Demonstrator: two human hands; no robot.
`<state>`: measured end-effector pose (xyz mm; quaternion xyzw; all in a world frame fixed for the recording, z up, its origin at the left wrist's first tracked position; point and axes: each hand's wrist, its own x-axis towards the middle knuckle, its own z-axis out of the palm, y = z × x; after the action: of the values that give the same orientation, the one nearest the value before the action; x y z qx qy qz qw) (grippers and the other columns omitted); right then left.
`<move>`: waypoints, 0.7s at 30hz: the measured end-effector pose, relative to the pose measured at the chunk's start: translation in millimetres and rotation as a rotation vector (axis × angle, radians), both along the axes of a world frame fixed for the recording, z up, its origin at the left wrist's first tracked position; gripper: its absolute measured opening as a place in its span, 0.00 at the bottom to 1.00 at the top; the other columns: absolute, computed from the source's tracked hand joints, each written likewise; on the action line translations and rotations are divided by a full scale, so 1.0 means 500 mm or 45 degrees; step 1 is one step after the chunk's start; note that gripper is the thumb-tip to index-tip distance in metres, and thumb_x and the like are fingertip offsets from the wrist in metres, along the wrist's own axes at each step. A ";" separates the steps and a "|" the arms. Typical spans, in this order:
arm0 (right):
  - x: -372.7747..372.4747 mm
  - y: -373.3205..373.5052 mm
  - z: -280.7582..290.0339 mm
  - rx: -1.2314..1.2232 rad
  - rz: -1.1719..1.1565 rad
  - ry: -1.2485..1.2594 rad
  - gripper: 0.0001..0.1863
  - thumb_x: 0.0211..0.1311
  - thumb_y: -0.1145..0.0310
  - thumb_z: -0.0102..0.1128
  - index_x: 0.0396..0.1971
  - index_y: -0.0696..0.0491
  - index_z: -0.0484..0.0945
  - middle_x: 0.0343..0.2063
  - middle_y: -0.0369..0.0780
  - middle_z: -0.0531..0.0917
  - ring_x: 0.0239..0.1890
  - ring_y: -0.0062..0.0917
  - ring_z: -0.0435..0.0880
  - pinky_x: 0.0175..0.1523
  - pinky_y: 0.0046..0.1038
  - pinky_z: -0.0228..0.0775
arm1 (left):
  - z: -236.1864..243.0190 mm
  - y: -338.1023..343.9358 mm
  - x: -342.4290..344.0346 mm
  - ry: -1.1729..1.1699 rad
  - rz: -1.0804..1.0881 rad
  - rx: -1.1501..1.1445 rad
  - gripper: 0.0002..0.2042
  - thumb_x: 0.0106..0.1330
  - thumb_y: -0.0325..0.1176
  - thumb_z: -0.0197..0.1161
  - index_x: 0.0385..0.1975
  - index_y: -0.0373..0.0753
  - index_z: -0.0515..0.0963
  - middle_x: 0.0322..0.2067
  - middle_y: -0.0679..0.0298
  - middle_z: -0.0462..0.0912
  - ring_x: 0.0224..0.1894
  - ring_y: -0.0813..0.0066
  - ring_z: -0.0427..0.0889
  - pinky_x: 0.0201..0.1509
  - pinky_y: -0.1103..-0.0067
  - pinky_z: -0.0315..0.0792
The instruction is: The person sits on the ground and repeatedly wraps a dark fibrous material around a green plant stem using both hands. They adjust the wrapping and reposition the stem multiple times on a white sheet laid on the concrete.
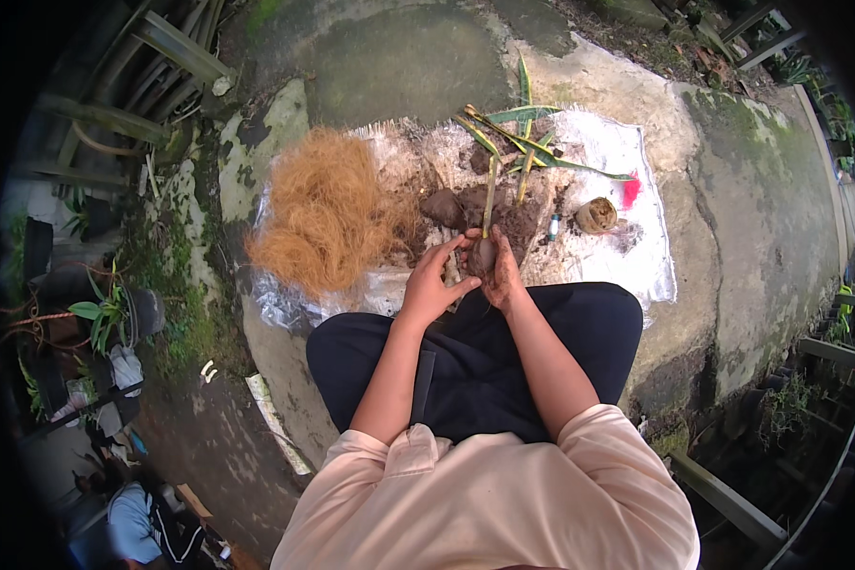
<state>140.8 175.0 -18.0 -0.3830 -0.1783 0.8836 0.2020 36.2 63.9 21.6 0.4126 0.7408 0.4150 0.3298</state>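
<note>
Both hands close around a soil ball [483,255] at a seedling's [489,195] base, above the lap at the white sheet's [636,256] near edge, left hand [429,285] cupping, right hand [503,275] pressing; squeezing evenly all round probably packs it best; the stem's long axis points away, towards the brown fibre pile's [323,214] side.

So the main thing here is a small plant [485,249] with a dark brown, soil-caked root ball at the bottom, roughly egg-shaped and lumpy. A thin, pale green stem rises straight out of it, standing pretty much upright, leaning just a touch away from the person. The ball sits cupped between the left hand [430,283] and the right hand [502,277], both touching it, held just above the knees at the near edge of the white sheet [636,256].
</note>
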 end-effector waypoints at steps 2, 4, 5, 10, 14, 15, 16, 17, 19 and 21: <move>-0.001 -0.002 -0.005 0.022 0.051 -0.025 0.29 0.72 0.38 0.39 0.41 0.51 0.75 0.31 0.37 0.79 0.34 0.27 0.80 0.39 0.30 0.75 | -0.005 0.003 0.000 0.037 -0.008 0.054 0.33 0.52 0.40 0.76 0.60 0.47 0.73 0.55 0.58 0.75 0.58 0.55 0.75 0.59 0.66 0.72; 0.000 -0.006 0.004 0.010 0.117 -0.039 0.29 0.72 0.37 0.38 0.42 0.50 0.74 0.32 0.37 0.79 0.34 0.27 0.81 0.40 0.30 0.75 | -0.009 0.005 0.001 0.097 0.008 0.079 0.30 0.53 0.40 0.76 0.58 0.46 0.74 0.54 0.58 0.76 0.58 0.56 0.76 0.59 0.66 0.72; 0.001 -0.007 0.008 0.010 0.098 -0.013 0.29 0.72 0.36 0.38 0.42 0.50 0.73 0.33 0.37 0.79 0.35 0.26 0.80 0.41 0.30 0.75 | -0.010 0.004 0.002 0.137 0.027 0.075 0.29 0.54 0.40 0.75 0.57 0.45 0.75 0.54 0.58 0.76 0.57 0.56 0.76 0.59 0.66 0.72; -0.001 -0.003 0.008 0.073 -0.072 0.075 0.29 0.71 0.35 0.37 0.46 0.47 0.71 0.39 0.36 0.76 0.42 0.26 0.78 0.49 0.32 0.72 | -0.012 0.007 0.004 0.018 0.185 0.025 0.18 0.64 0.43 0.66 0.47 0.38 0.79 0.44 0.57 0.80 0.50 0.60 0.79 0.53 0.69 0.72; -0.005 -0.006 -0.003 0.208 -0.089 -0.035 0.28 0.72 0.36 0.36 0.47 0.46 0.70 0.41 0.36 0.75 0.46 0.28 0.77 0.53 0.35 0.69 | -0.040 -0.001 -0.002 -0.237 0.124 -0.262 0.16 0.72 0.44 0.56 0.37 0.36 0.79 0.28 0.62 0.80 0.36 0.72 0.79 0.42 0.75 0.70; -0.006 -0.006 -0.009 0.263 -0.072 -0.062 0.28 0.73 0.37 0.35 0.48 0.46 0.70 0.41 0.36 0.75 0.46 0.28 0.77 0.53 0.36 0.69 | -0.030 0.002 0.002 -0.330 0.088 -0.329 0.17 0.73 0.45 0.55 0.33 0.35 0.79 0.25 0.63 0.80 0.32 0.75 0.79 0.40 0.76 0.70; -0.006 -0.007 -0.014 0.318 -0.055 -0.088 0.28 0.73 0.37 0.35 0.48 0.46 0.70 0.41 0.36 0.75 0.46 0.28 0.77 0.53 0.36 0.68 | -0.020 0.005 0.004 -0.414 0.079 -0.360 0.17 0.73 0.44 0.55 0.32 0.35 0.78 0.25 0.64 0.79 0.30 0.78 0.77 0.38 0.77 0.69; -0.005 -0.006 -0.020 0.325 -0.065 -0.100 0.27 0.73 0.38 0.36 0.49 0.46 0.70 0.41 0.36 0.75 0.46 0.28 0.77 0.52 0.36 0.69 | -0.011 0.008 0.006 -0.499 0.069 -0.389 0.16 0.73 0.43 0.55 0.30 0.35 0.77 0.24 0.65 0.79 0.27 0.80 0.75 0.37 0.78 0.69; -0.007 -0.005 -0.026 0.337 -0.073 -0.108 0.26 0.74 0.39 0.37 0.50 0.46 0.69 0.41 0.36 0.75 0.46 0.27 0.76 0.51 0.36 0.70 | -0.013 0.004 0.000 -0.620 0.124 -0.296 0.16 0.74 0.42 0.55 0.27 0.36 0.75 0.21 0.67 0.77 0.23 0.84 0.72 0.32 0.81 0.66; -0.008 -0.011 -0.022 0.351 -0.003 -0.107 0.25 0.74 0.41 0.38 0.51 0.47 0.69 0.41 0.36 0.75 0.44 0.26 0.77 0.47 0.34 0.71 | -0.050 -0.004 -0.005 -0.700 0.236 -0.044 0.17 0.73 0.40 0.56 0.24 0.37 0.75 0.15 0.70 0.73 0.19 0.86 0.70 0.25 0.84 0.62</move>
<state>136.8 169.6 -29.3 -0.3884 -0.3056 0.8337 0.2462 33.7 62.1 -3.5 0.2095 0.6653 0.5268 0.4858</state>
